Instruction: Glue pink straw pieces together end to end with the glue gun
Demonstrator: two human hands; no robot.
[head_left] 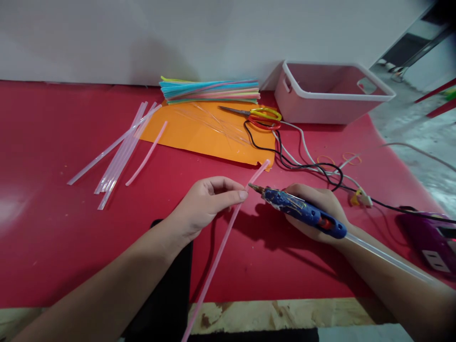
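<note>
A long pink strip (224, 241) slants across the red worktop (39, 199), its lower end past the near edge. The left hand (203, 206) pinches it between thumb and fingers — near its upper end. The right hand (322, 202) grips a blue glue gun (299, 207), nozzle just beside the strip. Beyond lie scissors (264, 117) on an orange sheet (192, 135) — and a pink basket (317, 110).

1 L hand (204, 205), 1 R hand (318, 209), 1 glue gun (301, 209), 1 pr scissors (248, 113), 1 bin (313, 108), 2 orange bands (352, 164).
</note>
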